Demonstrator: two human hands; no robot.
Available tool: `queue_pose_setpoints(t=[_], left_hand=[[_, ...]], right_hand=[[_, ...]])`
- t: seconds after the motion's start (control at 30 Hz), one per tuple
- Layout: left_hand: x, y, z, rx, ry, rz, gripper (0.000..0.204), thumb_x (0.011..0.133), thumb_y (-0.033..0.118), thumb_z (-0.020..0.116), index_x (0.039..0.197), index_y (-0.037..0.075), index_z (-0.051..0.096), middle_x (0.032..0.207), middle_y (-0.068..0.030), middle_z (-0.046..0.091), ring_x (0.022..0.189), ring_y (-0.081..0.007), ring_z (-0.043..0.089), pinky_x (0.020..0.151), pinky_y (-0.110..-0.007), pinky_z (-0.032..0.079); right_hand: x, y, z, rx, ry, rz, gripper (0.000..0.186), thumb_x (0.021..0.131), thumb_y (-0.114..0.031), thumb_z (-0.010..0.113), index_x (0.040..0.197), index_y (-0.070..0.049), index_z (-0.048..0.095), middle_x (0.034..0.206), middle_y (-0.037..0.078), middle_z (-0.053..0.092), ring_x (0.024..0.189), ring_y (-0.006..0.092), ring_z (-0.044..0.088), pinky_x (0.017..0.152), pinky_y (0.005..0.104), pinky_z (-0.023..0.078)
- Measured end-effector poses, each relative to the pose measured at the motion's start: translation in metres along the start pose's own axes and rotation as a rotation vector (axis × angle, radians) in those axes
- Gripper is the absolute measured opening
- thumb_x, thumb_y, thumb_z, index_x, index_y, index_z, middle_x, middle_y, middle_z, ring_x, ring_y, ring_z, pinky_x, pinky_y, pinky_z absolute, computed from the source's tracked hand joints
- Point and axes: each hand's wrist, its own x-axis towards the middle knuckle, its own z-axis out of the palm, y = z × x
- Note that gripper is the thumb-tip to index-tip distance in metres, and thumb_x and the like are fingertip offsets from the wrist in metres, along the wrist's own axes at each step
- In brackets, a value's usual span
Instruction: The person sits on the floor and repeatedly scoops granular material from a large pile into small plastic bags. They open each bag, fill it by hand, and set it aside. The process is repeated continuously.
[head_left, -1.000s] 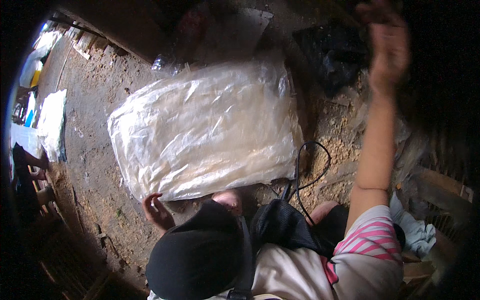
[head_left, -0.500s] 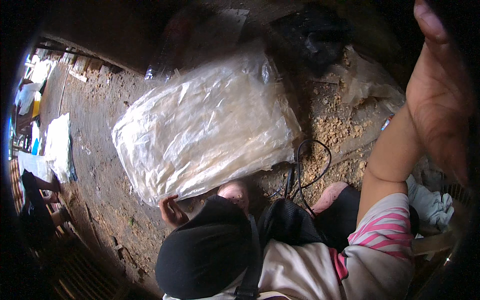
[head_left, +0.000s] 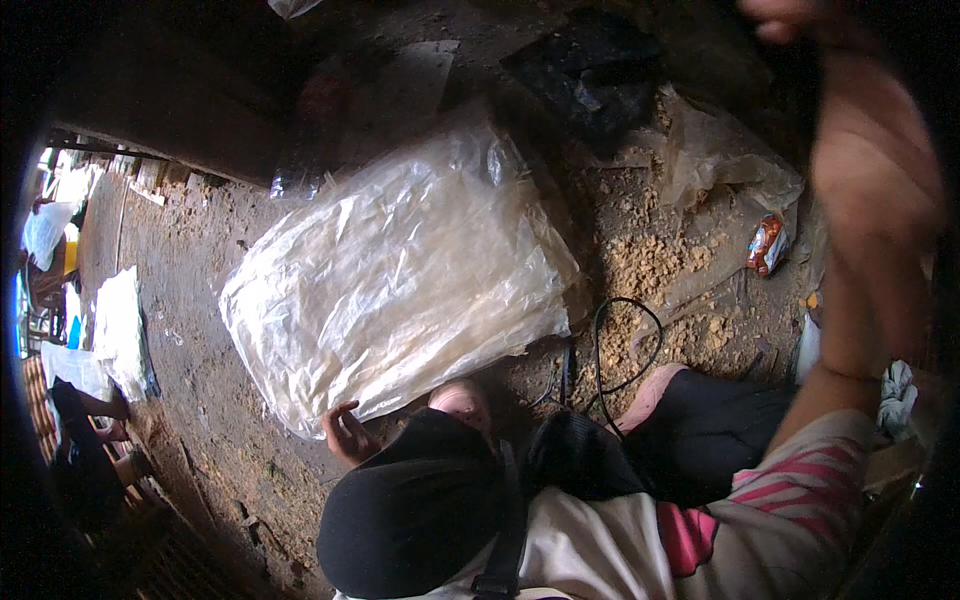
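Note:
A large, crumpled, see-through plastic sheet or bag (head_left: 400, 280) lies on the dirt floor in front of me. Beside its near left corner is my left hand (head_left: 348, 436), low by my black-clad knee, with its fingers loosely apart. The fingertips are at the plastic's edge; whether they touch it I cannot tell. High at the far right, my right hand (head_left: 870, 170) is raised and smeared by motion, some of its fingers lost at the dark rim. Nothing shows clearly in it.
A black cable loop (head_left: 660, 345) lies near my pink clogs (head_left: 462, 404). Crumbly tan bits (head_left: 650, 270) cover the ground to the right, with a brown-orange wrapper (head_left: 766, 245) and dusty plastic (head_left: 725, 150). Black plastic (head_left: 590, 80) lies farther back. At far left, another person's limbs (head_left: 105, 405) show.
My right hand has swung upward and blurred, uncovering the wrapper. The view has shifted slightly. My left hand stays at the sheet's near corner.

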Motion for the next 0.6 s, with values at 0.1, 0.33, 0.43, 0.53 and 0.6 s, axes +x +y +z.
queue_pose_setpoints(t=[0.1, 0.33, 0.43, 0.53, 0.6], left_hand=[[-0.004, 0.012, -0.008, 0.052, 0.046, -0.017, 0.010, 0.090, -0.005, 0.051, 0.091, 0.002, 0.058, 0.084, -0.0101, 0.065, 0.084, -0.0226, 0.063, 0.079, -0.034, 0.047], [0.017, 0.036, -0.006, 0.096, -0.033, 0.082, 0.009, 0.088, -0.005, 0.053, 0.090, 0.002, 0.060, 0.086, -0.0108, 0.066, 0.086, -0.0238, 0.064, 0.079, -0.035, 0.049], [0.035, 0.066, -0.030, 0.185, -0.052, 0.137, 0.010, 0.088, -0.005, 0.053, 0.089, 0.002, 0.060, 0.087, -0.0110, 0.066, 0.086, -0.0241, 0.064, 0.079, -0.035, 0.049], [0.050, 0.102, -0.052, 0.239, -0.055, 0.175, 0.010, 0.087, -0.005, 0.054, 0.088, 0.002, 0.060, 0.088, -0.0111, 0.067, 0.086, -0.0243, 0.064, 0.079, -0.035, 0.049], [0.063, 0.128, -0.065, 0.262, -0.071, 0.209, 0.010, 0.087, -0.005, 0.054, 0.088, 0.002, 0.061, 0.088, -0.0112, 0.067, 0.087, -0.0245, 0.064, 0.079, -0.035, 0.049]], right_hand=[[-0.044, 0.064, 0.042, 0.083, -0.252, 0.296, 0.044, 0.092, -0.021, 0.061, 0.131, -0.007, 0.050, 0.121, 0.010, 0.057, 0.088, 0.0139, 0.057, 0.081, 0.0290, 0.047], [-0.233, 0.211, 0.052, -0.488, -0.809, 0.739, 0.065, 0.087, -0.028, 0.069, 0.144, -0.017, 0.038, 0.139, 0.015, 0.043, 0.131, 0.0341, 0.040, 0.106, 0.0442, 0.036], [-0.273, 0.279, 0.095, -0.649, -0.799, 0.625, 0.067, 0.085, -0.027, 0.070, 0.143, -0.018, 0.040, 0.139, 0.014, 0.043, 0.129, 0.0330, 0.041, 0.105, 0.0445, 0.036], [-0.300, 0.312, 0.110, -0.649, -0.739, 0.553, 0.062, 0.081, -0.026, 0.072, 0.138, -0.018, 0.047, 0.137, 0.014, 0.046, 0.124, 0.0319, 0.045, 0.101, 0.0443, 0.038], [-0.305, 0.317, 0.108, -0.651, -0.663, 0.500, 0.055, 0.079, -0.025, 0.073, 0.130, -0.017, 0.056, 0.131, 0.012, 0.051, 0.117, 0.0311, 0.050, 0.098, 0.0445, 0.040]])
